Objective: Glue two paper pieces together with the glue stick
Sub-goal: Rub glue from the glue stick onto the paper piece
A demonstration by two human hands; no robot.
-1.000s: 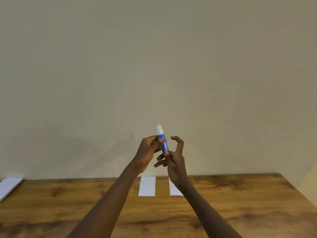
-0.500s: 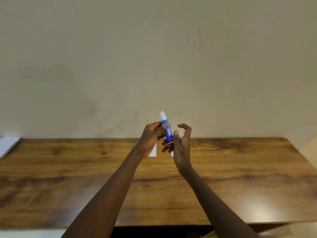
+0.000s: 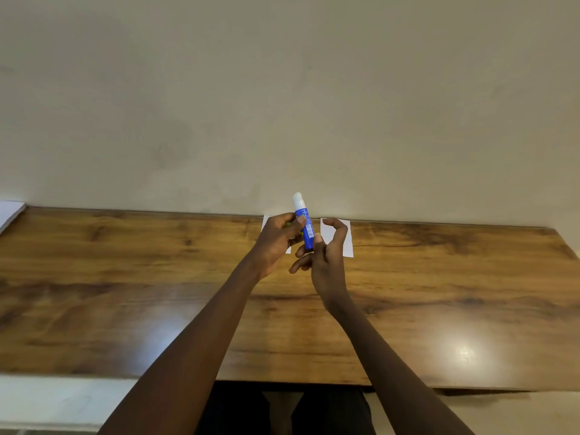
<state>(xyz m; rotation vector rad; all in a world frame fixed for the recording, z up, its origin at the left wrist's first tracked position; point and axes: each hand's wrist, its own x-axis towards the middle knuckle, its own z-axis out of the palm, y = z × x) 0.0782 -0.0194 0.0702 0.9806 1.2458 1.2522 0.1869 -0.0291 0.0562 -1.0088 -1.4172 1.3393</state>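
Note:
A blue glue stick (image 3: 305, 226) with a white top is held upright above the wooden table (image 3: 125, 277). My left hand (image 3: 277, 243) grips its barrel with thumb and fingers. My right hand (image 3: 326, 255) is at its lower end, thumb touching the tube, the other fingers curled and spread. Two white paper pieces lie flat near the table's far edge: the left paper (image 3: 266, 222) is mostly hidden behind my left hand, and the right paper (image 3: 345, 240) shows partly behind my right hand.
A stack of white paper (image 3: 9, 211) lies at the table's far left corner. A plain beige wall (image 3: 282, 105) stands directly behind the table. The table's near edge runs along the bottom, with my legs below it.
The camera has tilted downward, so more of the table and its near edge show. My hands stay together on the glue stick, with my right thumb still at its lower end.

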